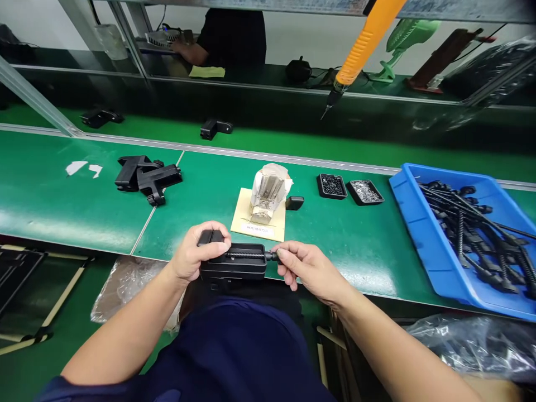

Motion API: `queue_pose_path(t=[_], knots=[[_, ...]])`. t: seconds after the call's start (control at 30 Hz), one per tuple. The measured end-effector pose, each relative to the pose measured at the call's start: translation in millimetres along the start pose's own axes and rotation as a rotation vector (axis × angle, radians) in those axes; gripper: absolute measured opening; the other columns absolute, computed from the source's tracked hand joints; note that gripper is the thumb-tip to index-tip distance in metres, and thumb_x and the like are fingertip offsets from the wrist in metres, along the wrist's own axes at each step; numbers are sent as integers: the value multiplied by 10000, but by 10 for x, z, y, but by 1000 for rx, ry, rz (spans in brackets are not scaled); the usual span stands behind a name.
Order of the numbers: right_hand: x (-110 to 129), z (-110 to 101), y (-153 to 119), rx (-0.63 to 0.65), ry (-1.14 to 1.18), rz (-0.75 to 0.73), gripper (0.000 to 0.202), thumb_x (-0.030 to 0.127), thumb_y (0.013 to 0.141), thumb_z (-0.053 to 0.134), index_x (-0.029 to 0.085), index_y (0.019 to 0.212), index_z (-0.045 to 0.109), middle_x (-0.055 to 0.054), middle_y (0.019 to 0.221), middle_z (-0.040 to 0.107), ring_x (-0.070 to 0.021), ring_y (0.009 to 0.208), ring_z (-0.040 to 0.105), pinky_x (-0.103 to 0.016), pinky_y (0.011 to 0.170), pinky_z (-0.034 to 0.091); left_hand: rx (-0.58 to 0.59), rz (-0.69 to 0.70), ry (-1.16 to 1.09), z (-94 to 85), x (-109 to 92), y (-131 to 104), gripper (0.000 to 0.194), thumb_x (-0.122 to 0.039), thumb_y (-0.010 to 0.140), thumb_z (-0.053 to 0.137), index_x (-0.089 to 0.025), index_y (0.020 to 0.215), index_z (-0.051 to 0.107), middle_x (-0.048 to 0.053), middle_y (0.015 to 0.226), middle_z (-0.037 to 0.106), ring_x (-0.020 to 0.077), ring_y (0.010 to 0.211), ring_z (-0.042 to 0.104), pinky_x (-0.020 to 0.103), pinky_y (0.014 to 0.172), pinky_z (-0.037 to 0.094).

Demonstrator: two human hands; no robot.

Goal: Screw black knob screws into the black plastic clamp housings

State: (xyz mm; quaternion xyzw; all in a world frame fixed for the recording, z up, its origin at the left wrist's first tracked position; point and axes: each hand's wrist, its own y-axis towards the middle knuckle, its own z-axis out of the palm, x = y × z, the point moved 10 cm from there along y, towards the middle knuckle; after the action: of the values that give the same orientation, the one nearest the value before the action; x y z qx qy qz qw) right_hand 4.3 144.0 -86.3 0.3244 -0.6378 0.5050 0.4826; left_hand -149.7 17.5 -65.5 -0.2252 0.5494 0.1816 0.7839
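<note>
On the far left of the green counter (50,190) lie two small white scraps (84,167). Next come two black plastic parts (146,177) in a heap, touching each other. Behind them, on the belt (293,142) further back, sit two more black pieces, one at the left (101,117) and one nearer the middle (215,128).

The left hand (196,254) holds the left end of a black box (234,261). Its fingers (215,233) curl tight over the top and the thumb lies along the front. The box sits at the near edge of the counter, right in front of the person. The right hand (312,271) is at the box's right end. Its fingers (285,258) are pinched close on a small black knob (272,256) that sticks out of the box.

Just behind the box is one tan card (247,223) with one wrapped bundle (268,192) standing on it (the wrap looks like clear plastic). One small black block (295,202) lies beside it. Then come two little black trays (349,188) of tiny bits, side by side. On the far right is one blue bin (422,234) full of long black rods (473,229), too many to count.

One orange tool (360,50) hangs down over the belt. Another person (230,39) in dark clothes works at the far side.
</note>
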Motion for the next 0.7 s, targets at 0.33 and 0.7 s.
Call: queue_pose_path(t=[0.33, 0.7], knots=[[118, -112, -22, -61, -128, -173, 376, 518, 879, 620, 144, 917, 641, -57, 715, 643, -152, 594, 608, -287, 587, 512, -9, 7, -50, -47, 44, 30, 268, -285, 609, 832, -173, 814, 700, 56, 808, 667, 193, 759, 598, 272, 669, 500], [206, 4, -19, 55, -144, -141, 369, 485, 912, 560, 136, 995, 643, -44, 790, 601, -118, 621, 534, -234, 562, 479, 22, 155, -31, -82, -27, -9, 252, -243, 632, 833, -193, 842, 704, 44, 789, 652, 201, 780, 617, 309, 758, 502]])
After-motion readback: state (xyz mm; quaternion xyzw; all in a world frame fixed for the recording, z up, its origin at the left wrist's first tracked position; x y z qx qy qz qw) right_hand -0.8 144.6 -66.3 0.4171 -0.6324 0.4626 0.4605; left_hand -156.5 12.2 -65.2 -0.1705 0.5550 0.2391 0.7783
